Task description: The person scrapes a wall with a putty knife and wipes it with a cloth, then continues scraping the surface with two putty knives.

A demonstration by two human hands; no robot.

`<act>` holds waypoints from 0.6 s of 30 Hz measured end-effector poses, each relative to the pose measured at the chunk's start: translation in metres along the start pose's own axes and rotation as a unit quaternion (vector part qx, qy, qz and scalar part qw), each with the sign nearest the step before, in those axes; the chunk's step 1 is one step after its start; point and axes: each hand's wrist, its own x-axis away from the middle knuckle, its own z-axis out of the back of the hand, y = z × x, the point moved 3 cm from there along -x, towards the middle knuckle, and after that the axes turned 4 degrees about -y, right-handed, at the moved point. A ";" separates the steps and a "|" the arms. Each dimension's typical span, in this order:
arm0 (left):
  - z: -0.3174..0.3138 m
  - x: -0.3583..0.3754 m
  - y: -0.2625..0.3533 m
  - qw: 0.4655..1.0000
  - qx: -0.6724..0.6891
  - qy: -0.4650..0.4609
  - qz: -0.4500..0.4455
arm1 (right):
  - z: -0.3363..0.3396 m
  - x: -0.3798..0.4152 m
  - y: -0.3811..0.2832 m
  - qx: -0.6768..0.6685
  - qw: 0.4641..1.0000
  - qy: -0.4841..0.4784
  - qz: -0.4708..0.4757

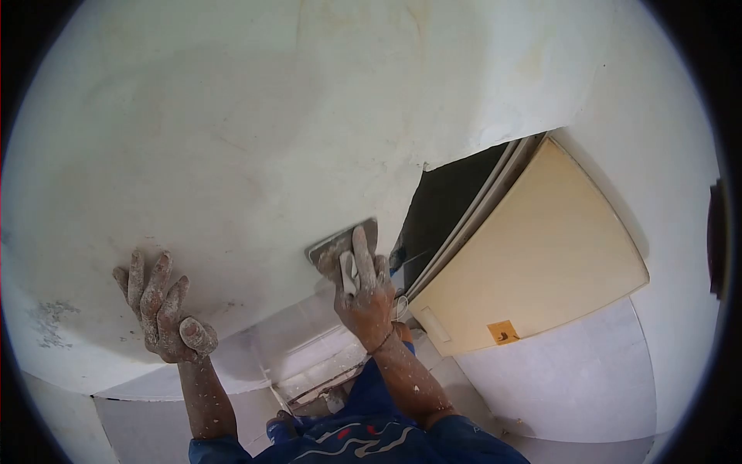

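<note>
My right hand point(363, 298), dusted with white, is wrapped round the handle of a putty knife point(328, 251), one finger stretched along its blade. The wide metal blade lies against the pale wall point(232, 155), left of the dark opening. On the left, my left hand point(164, 309) is raised near the wall's lower part, its fingers apart and coated in white powder, with nothing in it. Whether its fingers touch the wall I cannot tell.
A cream door panel point(541, 247) with an orange sticker point(503, 332) stands open at the right, beside a dark opening point(452, 201). Grey-white tiles point(572, 371) lie below it. A dark object point(716, 240) is at the far right edge.
</note>
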 end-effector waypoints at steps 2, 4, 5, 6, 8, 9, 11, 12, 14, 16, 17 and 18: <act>-0.001 -0.001 -0.001 1.000 0.000 0.000 -0.001 | 0.006 -0.006 -0.009 -0.059 0.996 0.000 -0.070; 0.000 0.000 0.000 1.000 -0.001 -0.002 -0.001 | 0.004 0.003 -0.007 -0.051 0.997 -0.014 -0.062; -0.001 -0.001 -0.001 1.000 0.001 -0.003 -0.002 | 0.003 0.008 -0.007 -0.041 0.997 -0.028 -0.058; 0.000 -0.001 0.000 1.000 -0.001 -0.002 -0.002 | 0.004 0.002 -0.006 -0.042 0.997 -0.026 -0.057; -0.001 -0.003 -0.001 1.000 0.000 -0.005 -0.001 | 0.008 -0.012 -0.005 -0.019 0.999 0.004 -0.037; 0.000 -0.004 -0.002 1.000 -0.002 -0.004 -0.001 | 0.008 -0.012 -0.004 -0.021 0.999 0.005 -0.035; -0.001 -0.005 -0.003 1.000 -0.001 -0.004 -0.002 | 0.007 -0.002 -0.003 0.010 1.000 -0.014 0.006; -0.001 -0.006 -0.002 1.000 -0.002 -0.005 -0.002 | 0.002 0.008 -0.002 -0.027 0.996 -0.042 -0.071; -0.002 -0.005 0.000 1.000 0.000 -0.005 0.000 | 0.001 -0.001 0.006 0.005 1.000 -0.012 -0.014; -0.003 -0.008 -0.002 1.000 0.004 -0.008 -0.002 | 0.014 -0.020 -0.002 0.025 0.999 0.020 0.033; -0.004 -0.008 -0.002 1.000 0.007 -0.008 -0.002 | 0.015 -0.016 0.003 0.027 0.999 0.021 0.032; -0.004 -0.009 -0.003 1.000 0.007 -0.008 -0.002 | 0.011 -0.006 0.011 0.037 0.998 0.016 0.049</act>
